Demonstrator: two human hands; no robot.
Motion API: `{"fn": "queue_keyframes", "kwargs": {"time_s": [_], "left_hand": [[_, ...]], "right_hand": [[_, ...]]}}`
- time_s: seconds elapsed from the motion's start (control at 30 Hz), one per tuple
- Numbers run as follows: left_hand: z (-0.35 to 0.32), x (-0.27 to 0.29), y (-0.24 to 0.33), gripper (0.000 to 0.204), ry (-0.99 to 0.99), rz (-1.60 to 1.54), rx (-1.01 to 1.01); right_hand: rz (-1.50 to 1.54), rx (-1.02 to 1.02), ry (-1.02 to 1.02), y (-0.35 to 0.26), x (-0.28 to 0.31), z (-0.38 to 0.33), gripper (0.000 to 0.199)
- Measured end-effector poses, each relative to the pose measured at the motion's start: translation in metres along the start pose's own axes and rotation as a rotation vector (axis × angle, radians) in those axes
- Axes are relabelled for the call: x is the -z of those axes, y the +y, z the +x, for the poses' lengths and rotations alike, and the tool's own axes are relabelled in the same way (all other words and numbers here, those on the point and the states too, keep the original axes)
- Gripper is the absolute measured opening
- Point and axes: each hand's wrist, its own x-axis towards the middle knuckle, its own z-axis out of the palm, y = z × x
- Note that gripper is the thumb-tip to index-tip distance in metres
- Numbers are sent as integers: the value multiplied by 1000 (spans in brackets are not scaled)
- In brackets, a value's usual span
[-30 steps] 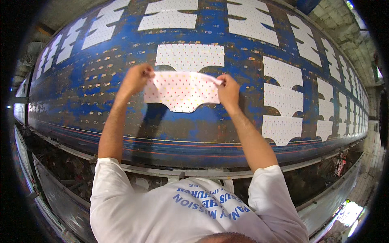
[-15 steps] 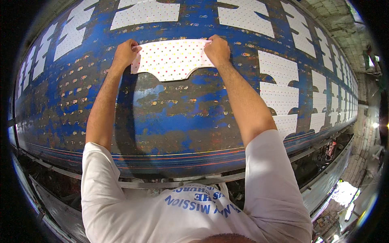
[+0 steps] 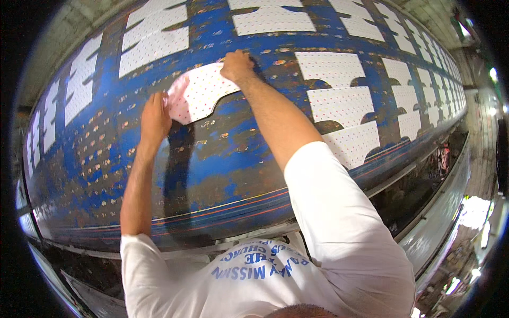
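A white fabric piece with coloured polka dots (image 3: 200,94) hangs between my two hands, over the blue table. It has a curved cut-out along its near edge, and its left part bends and folds toward me. My left hand (image 3: 156,116) pinches its left end. Up at its far right corner, my right hand (image 3: 238,65) is closed on the cloth. Fingertips of both hands are partly hidden, and a dark shadow of my left arm falls on the table below the cloth.
The long table (image 3: 222,169) is blue with worn, print-stained patches. Dotted fabric pieces lie flat in rows: a column to the right (image 3: 339,106), others along the far side (image 3: 270,21) and far left (image 3: 85,79). A rail (image 3: 222,247) follows the near edge.
The cloth was stretched nearly flat and level between my hands; now it tilts, with its left end lower and bent. My left hand has come nearer me. The view has turned somewhat.
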Motion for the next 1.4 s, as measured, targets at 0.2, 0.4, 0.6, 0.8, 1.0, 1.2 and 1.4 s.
{"fn": "queue_keyframes", "kwargs": {"time_s": [0.2,0.4,0.6,0.8,1.0,1.2,1.4], "left_hand": [[-51,80,128,17,-152,-385,108],[-86,105,214,16,-102,-746,95],[-121,34,336,11,-457,-1056,95],[-103,-85,433,12,-425,-1000,119],[-50,-186,443,24,-211,-409,102],[-48,-196,442,28,-268,-212,229],[-39,-201,432,33,-219,-155,342]], "right_hand": [[221,411,47,41,9,-30,24],[732,375,172,177,45,-157,13],[411,223,-688,379,140,-265,21],[512,89,-599,541,206,-288,28],[294,114,-73,576,189,-236,31],[75,130,-12,544,189,-237,36],[-30,187,-130,526,196,-229,40]]}}
